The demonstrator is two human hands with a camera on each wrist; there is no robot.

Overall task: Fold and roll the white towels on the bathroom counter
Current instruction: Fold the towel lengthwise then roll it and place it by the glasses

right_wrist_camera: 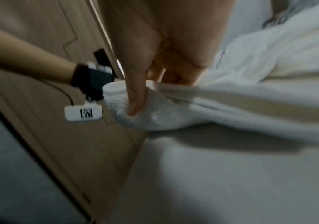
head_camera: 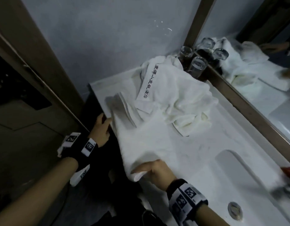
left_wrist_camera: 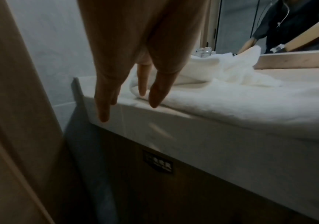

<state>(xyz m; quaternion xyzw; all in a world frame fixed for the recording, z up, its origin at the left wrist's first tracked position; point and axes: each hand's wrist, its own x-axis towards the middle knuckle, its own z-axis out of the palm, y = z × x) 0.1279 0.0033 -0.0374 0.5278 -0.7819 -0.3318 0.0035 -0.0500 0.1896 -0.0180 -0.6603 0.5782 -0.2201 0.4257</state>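
Observation:
A white towel (head_camera: 157,141) lies spread flat over the front of the white counter (head_camera: 225,121), reaching the front edge. My left hand (head_camera: 102,128) is at the towel's far left edge; in the left wrist view its fingers (left_wrist_camera: 155,94) hang straight and touch the towel (left_wrist_camera: 231,103) at the counter's edge. My right hand (head_camera: 149,167) pinches the near corner of the towel. In the right wrist view, thumb and fingers of the right hand (right_wrist_camera: 141,97) grip that corner, lifting the towel (right_wrist_camera: 231,109) slightly.
A crumpled heap of white towels (head_camera: 181,95) with printed lettering sits at the back of the counter. Upturned glasses (head_camera: 197,66) stand in the corner by the mirror (head_camera: 263,70). The sink basin (head_camera: 248,176) lies right. A wooden door frame (head_camera: 35,62) stands left.

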